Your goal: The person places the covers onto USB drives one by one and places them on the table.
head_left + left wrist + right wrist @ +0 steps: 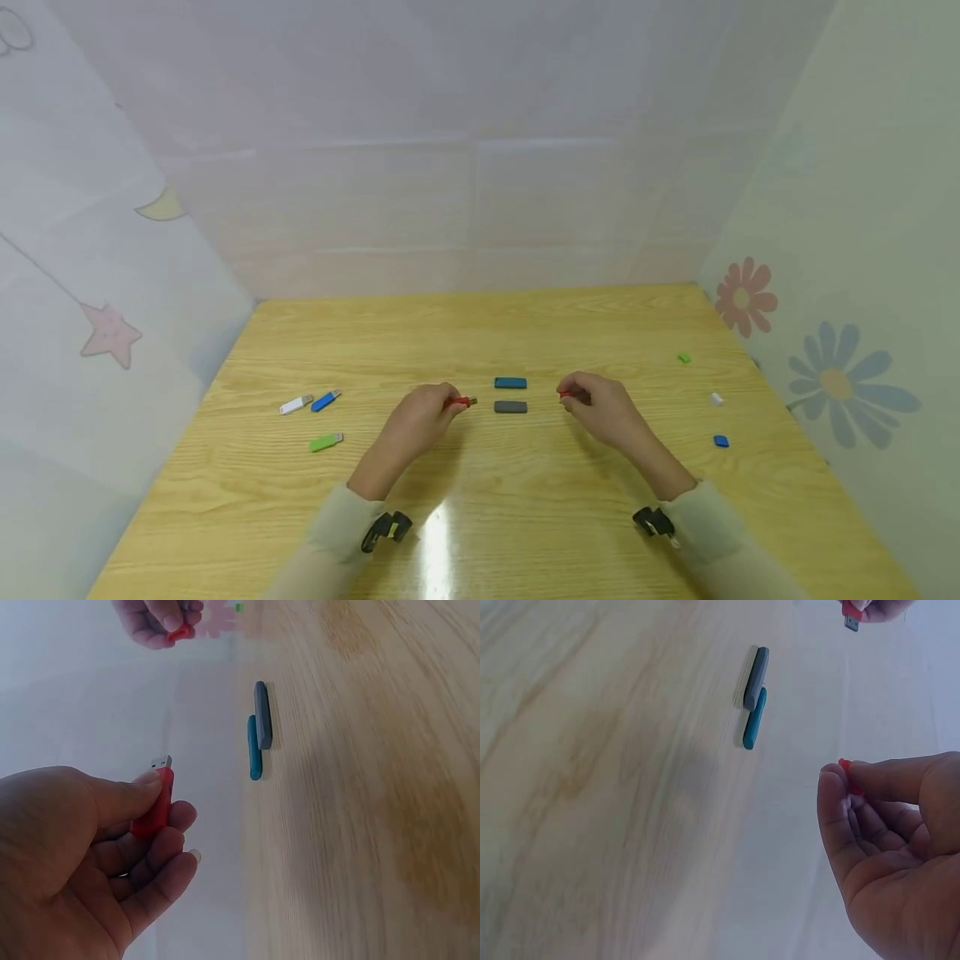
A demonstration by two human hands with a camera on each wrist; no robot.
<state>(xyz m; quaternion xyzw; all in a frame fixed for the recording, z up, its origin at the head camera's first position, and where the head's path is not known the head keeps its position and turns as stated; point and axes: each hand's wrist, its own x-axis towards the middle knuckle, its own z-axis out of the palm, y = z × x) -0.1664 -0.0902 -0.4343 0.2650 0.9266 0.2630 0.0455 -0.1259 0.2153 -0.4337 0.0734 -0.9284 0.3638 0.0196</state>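
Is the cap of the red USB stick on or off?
Off: the left hand pinches the red USB stick, metal plug bare; the right hand holds the red cap.

On table [480, 333], uncapped sticks [324, 402] left, loose caps [717, 399] right, two sticks [510, 407] between held stick [156, 802] and cap [178, 632]

No text, label, brand, number or sign is showing legibly anywhere — even the slim red plastic USB stick [154, 808] is displaying no readable lettering.
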